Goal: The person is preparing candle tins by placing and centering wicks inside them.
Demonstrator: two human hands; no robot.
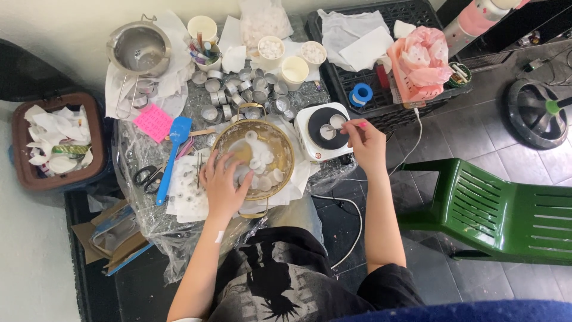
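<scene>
My left hand [223, 185] rests on the rim of a gold-coloured metal bowl [285, 146], fingers reaching in among several white wax discs [262, 162] inside it. My right hand [363, 143] reaches to a small white electric hot plate [305, 122] with a black round top, and its fingertips pinch a small white piece at the plate's right side. Two small round tins [328, 130] sit on the black top. Whether my left hand grips a disc is hidden by the fingers.
Many small empty metal tins [238, 89], paper cups [295, 70], a steel strainer pot [138, 49], a blue spatula [174, 149] and scissors [146, 177] crowd the plastic-covered table. A brown bin [21, 173] stands left, a black crate [429, 12] behind, a green chair [500, 209] right.
</scene>
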